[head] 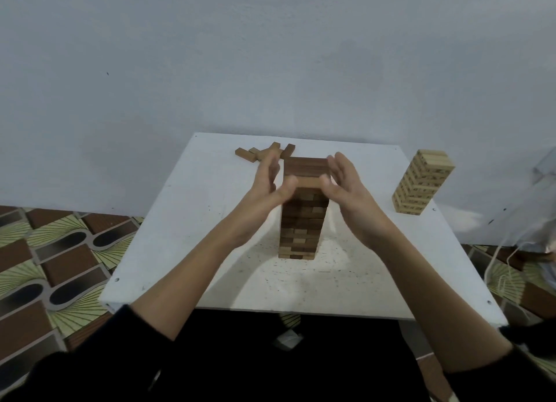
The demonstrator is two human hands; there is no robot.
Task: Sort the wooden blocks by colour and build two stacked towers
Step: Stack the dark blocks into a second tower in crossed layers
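Both hands, left [267, 179] and right [343, 185], fingers straight, press the dark tower's [302, 218] top layer square, steadying it.

Home room, likely: patterned tile floor [45, 260], plain pale painted wall [270, 55], small white table [186, 221] against wall.

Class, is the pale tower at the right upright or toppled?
Upright: the pale tower stands on the table, layers stacked, untouched.
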